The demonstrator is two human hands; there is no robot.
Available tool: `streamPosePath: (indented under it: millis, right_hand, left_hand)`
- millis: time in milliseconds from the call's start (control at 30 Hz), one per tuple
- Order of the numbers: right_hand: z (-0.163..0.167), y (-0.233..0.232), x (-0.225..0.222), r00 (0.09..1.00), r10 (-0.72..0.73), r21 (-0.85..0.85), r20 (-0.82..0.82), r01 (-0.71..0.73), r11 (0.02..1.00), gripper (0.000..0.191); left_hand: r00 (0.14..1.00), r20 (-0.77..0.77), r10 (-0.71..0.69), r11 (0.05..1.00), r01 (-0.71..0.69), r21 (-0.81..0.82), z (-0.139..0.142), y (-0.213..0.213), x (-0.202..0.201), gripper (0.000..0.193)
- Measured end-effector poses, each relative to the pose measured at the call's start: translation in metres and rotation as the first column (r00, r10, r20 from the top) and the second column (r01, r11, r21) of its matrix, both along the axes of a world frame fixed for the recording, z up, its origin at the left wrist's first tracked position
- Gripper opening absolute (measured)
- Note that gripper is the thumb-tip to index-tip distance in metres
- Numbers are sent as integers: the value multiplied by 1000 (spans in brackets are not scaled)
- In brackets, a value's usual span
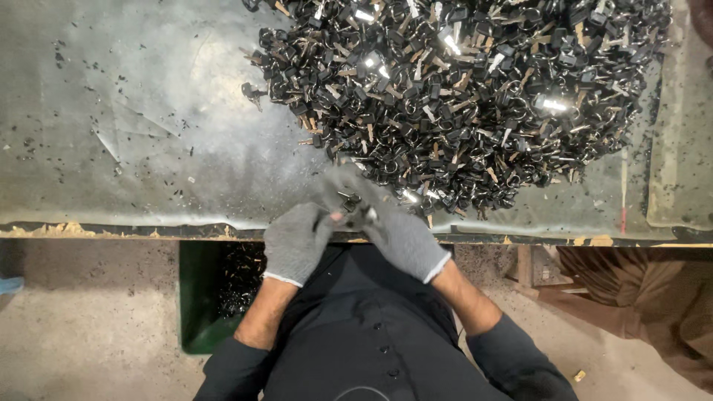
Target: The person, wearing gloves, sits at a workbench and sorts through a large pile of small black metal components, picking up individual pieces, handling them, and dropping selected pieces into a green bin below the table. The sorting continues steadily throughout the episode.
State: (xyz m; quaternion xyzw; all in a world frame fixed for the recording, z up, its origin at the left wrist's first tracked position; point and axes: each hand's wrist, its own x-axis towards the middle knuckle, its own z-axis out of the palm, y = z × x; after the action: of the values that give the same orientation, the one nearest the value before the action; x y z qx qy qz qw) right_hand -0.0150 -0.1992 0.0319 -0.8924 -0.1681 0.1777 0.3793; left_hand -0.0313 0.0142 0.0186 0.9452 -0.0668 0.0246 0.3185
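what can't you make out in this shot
- Small dark part, head view: mostly covered by the gloved left hand and right hand, motion-blurred.
- Pile of black keys: cut off by the top edge; single pieces too small.
- Green bin: contents hidden under the table edge.

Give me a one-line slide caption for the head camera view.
Two gray-gloved hands, left and right, hold a small black key part at a worn metal table beside a key pile.
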Motion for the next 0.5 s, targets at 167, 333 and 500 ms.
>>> streamPosePath:
  millis: [167,333,500]
  right_hand:
    - [-11,15,-16,944,33,-324,-328,-146,935,46]
    - [-20,15,-5,999,44,-404,0,-41,914,26]
    - [-16,7,-5,972,-157,-385,-176,79,920,48]
  left_hand:
    - [920,289,-263,956,290,-53,10,-11,37,32]
    - [932,-135,-335,889,265,-374,-8,-20,58,30]
    - [988,-138,-76,992,61,-110,-11,-16,36,41]
